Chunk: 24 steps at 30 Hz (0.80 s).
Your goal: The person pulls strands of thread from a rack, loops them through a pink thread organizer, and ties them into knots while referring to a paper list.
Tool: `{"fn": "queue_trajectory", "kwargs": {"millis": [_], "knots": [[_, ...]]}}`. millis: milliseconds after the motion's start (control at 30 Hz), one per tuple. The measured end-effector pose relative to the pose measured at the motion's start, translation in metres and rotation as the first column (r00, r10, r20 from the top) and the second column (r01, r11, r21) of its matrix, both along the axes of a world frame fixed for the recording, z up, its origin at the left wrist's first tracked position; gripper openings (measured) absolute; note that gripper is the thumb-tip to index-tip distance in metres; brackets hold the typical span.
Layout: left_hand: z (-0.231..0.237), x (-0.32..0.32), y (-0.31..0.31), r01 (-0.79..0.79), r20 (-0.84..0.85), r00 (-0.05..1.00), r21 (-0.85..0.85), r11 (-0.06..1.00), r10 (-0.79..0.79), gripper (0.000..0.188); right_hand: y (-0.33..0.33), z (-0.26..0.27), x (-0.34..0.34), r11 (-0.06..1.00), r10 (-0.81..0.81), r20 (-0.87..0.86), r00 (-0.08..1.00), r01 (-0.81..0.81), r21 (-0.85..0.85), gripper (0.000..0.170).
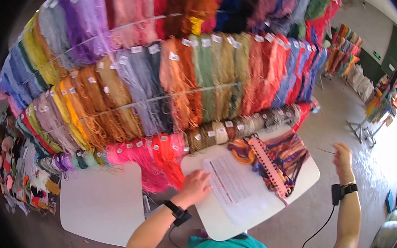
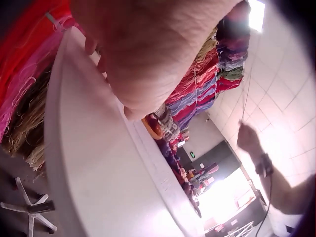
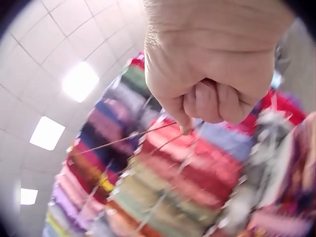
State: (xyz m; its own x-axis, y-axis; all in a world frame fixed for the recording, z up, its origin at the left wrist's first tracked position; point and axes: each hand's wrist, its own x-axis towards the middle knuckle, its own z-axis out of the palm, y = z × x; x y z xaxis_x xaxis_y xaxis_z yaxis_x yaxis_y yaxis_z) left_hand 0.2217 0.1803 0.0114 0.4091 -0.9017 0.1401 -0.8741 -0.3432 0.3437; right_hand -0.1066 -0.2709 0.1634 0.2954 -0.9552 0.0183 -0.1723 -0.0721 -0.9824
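The right hand (image 1: 343,160) is raised beyond the right edge of the table, its fingers curled and pinching a thin brown thread (image 3: 123,139) that stretches away from the fingertips. The left hand (image 1: 196,186) rests on the near left part of the white table (image 1: 218,222), fingers loosely extended by a printed sheet (image 1: 231,183). Across the table lies a pink strip with holes (image 1: 268,165), with multicoloured thread bundles (image 1: 288,153) looped through it. An orange thread coil (image 1: 241,151) sits at its upper end.
Racks of labelled yarn skeins (image 1: 213,68) rise behind the table. A second white table (image 1: 99,200) stands at the left, with pink and red skeins (image 1: 158,156) hanging between. More yarn stands (image 1: 344,49) and white bags (image 1: 389,235) are at the right.
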Motion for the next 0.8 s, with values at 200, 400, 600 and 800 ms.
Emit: {"fn": "queue_trajectory", "kwargs": {"millis": [200, 400, 600, 800], "knots": [[0.079, -0.021, -0.064, 0.04, -0.055, 0.996, -0.347, 0.937, -0.063, 0.027, -0.095, -0.02, -0.157, 0.916, -0.385, -0.047, 0.922, 0.375, -0.144, 0.01], [0.16, -0.106, -0.204, 0.13, -0.469, 0.743, -0.599, 0.79, -0.478, 0.029, 0.003, 0.068, -0.025, 0.877, 0.451, -0.295, 0.842, -0.48, -0.027, 0.017], [0.156, -0.17, -0.276, -0.004, -0.871, 0.084, -0.486, 0.874, -0.484, 0.031, 0.028, 0.057, 0.01, 0.552, 0.834, -0.047, 0.551, -0.829, 0.092, 0.014], [0.117, -0.164, -0.26, -0.033, -0.965, 0.231, -0.134, 0.99, -0.123, 0.019, -0.006, -0.003, 0.019, 0.45, 0.869, -0.298, 0.395, -0.881, 0.147, 0.031]]}}
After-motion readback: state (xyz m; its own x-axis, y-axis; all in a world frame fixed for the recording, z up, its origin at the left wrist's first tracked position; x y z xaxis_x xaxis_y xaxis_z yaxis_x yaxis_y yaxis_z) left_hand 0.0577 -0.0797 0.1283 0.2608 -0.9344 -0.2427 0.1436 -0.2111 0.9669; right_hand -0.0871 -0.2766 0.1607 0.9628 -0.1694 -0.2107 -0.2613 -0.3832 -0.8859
